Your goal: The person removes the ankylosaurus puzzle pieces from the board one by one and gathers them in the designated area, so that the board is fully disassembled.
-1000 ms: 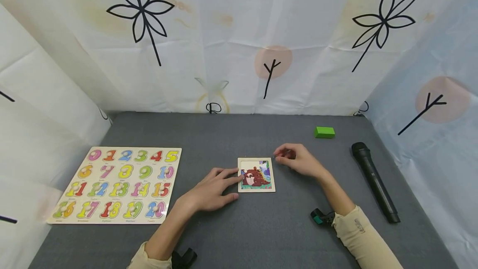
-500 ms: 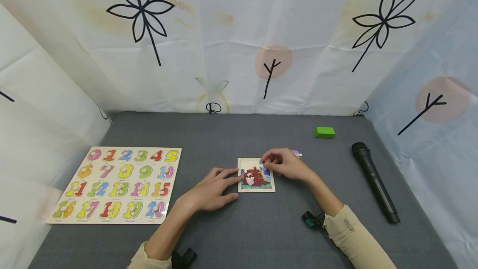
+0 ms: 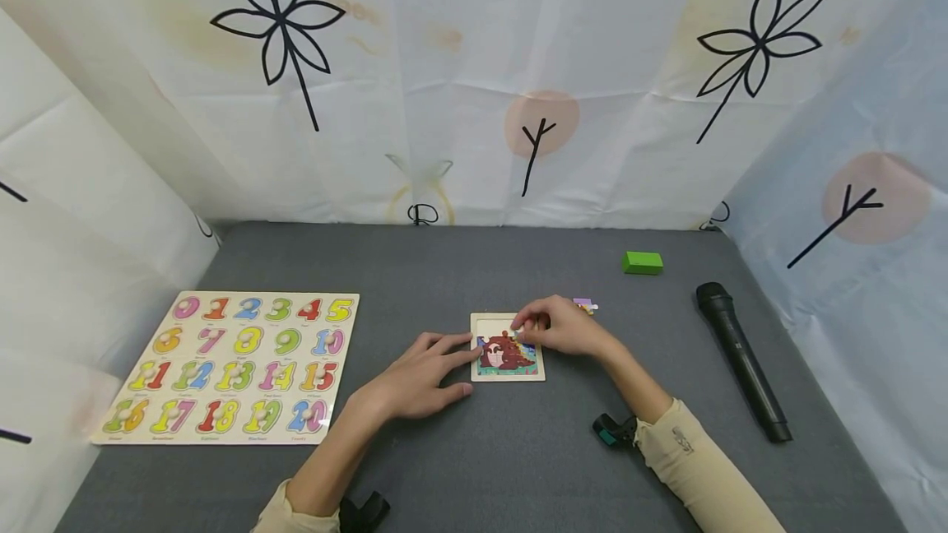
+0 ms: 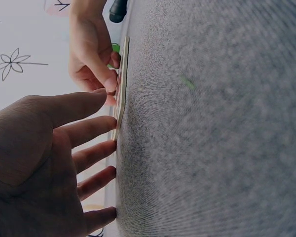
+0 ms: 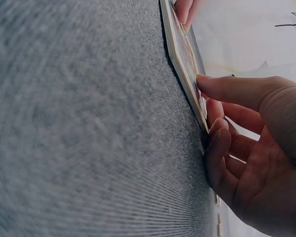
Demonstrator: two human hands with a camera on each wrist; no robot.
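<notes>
The small picture puzzle (image 3: 504, 356), nearly square, lies flat on the grey table (image 3: 481, 467), about midway between its left and right edges. The right hand (image 3: 564, 326) is over the puzzle's far right corner; its fingertips are just beside the pale unfilled strip (image 3: 491, 326) at the far side, so it is the nearer hand. Its fingers are bent, but whether they pinch a piece I cannot tell. The left hand (image 3: 424, 381) has its fingers spread and touches the puzzle's left edge. Loose pieces (image 3: 583, 302) lie beyond the right hand, partly hidden by it; their number is hard to make out. The table's near edge is cut off.
</notes>
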